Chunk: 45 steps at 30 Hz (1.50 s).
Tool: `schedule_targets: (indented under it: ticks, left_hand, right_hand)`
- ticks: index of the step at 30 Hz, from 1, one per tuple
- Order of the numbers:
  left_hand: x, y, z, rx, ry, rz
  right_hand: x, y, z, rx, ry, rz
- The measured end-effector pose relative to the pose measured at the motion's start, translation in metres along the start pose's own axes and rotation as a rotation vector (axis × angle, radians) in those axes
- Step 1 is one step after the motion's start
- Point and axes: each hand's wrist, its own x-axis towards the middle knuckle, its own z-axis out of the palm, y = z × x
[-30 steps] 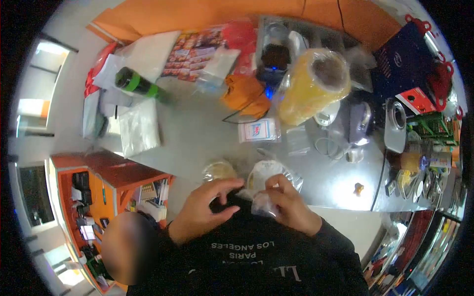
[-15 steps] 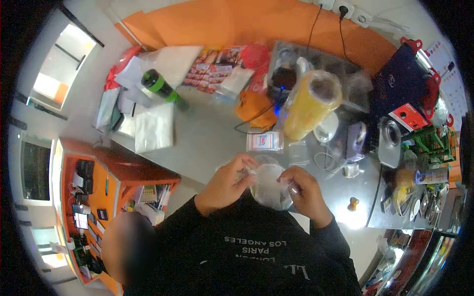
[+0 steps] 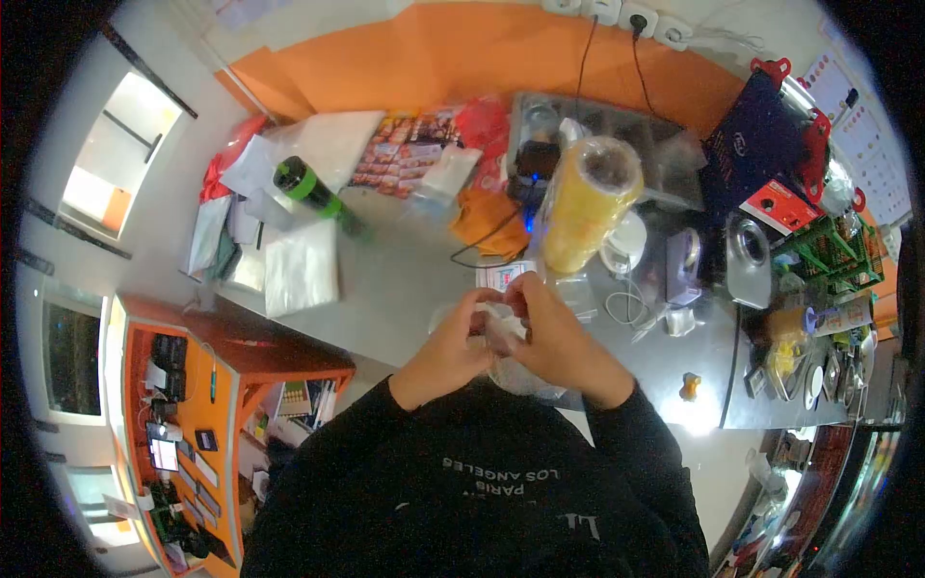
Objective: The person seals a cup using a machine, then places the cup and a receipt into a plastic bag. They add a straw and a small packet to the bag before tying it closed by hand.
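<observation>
A clear plastic bag [image 3: 525,378] hangs below my hands, close in front of my dark sweatshirt. My left hand [image 3: 448,344] is closed around the left side of the gathered, whitish upper part [image 3: 503,322]. My right hand [image 3: 557,339] is pressed close to it, its fingers curled over the same bunched part from the right. Fingers hide much of the fold, and whatever the bag contains is blurred. Just beyond my fingertips lies a small white packet with a red and blue print [image 3: 501,274], partly covered by my right hand.
A large roll of yellowish plastic film [image 3: 590,207] stands ahead, near a grey compartment tray [image 3: 660,144]. An orange cloth [image 3: 482,220] lies left of it. Further left are a black and green bottle [image 3: 306,183] and a stack of clear bags [image 3: 301,270]. A cable [image 3: 626,306] lies at right.
My hands have come together; the right moved left and up. The clear bag, spread round between them before, is now bunched at the top. The person at lower left is out of view.
</observation>
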Motion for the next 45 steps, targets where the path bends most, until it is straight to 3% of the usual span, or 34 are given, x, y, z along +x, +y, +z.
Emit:
schedule_targets:
  ticks: [3, 7, 13, 18, 22, 27, 33, 38, 42, 45]
  left_hand:
    - [0.003, -0.014, -0.004, -0.22, 0.058, -0.193]
    - [0.008, -0.027, -0.014, -0.435, 0.099, -0.33]
    - [0.012, -0.017, -0.014, -0.29, 0.055, -0.257]
    - [0.013, -0.018, -0.012, -0.33, 0.035, -0.196]
    - [0.01, -0.009, -0.02, -0.416, 0.001, -0.329]
    - [0.013, -0.028, -0.021, -0.539, 0.014, -0.41]
    - [0.012, -0.035, -0.021, -0.64, 0.044, -0.289]
    - [0.007, -0.036, -0.025, -0.397, -0.021, -0.254]
    - [0.007, -0.019, -0.031, -0.093, -0.064, -0.238]
    - [0.009, -0.004, -0.031, -0.097, -0.077, -0.224]
  right_hand:
    - [-0.004, 0.008, -0.027, 0.094, -0.057, 0.021]
    - [-0.011, 0.009, -0.014, 1.12, 0.364, -0.112]
    - [-0.011, 0.028, 0.022, 1.332, 0.619, -0.222]
    - [-0.01, 0.038, 0.039, 1.424, 0.726, -0.225]
    - [-0.009, 0.02, 0.041, 1.326, 0.779, -0.212]
    - [-0.017, 0.011, 0.036, 1.285, 0.742, -0.353]
    - [-0.004, 0.023, 0.059, 1.368, 0.774, -0.339]
    - [0.004, 0.035, 0.07, 1.592, 0.786, -0.173]
    - [0.009, 0.041, 0.077, 1.601, 0.764, -0.205]
    - [0.01, 0.042, 0.08, 1.574, 0.729, -0.221]
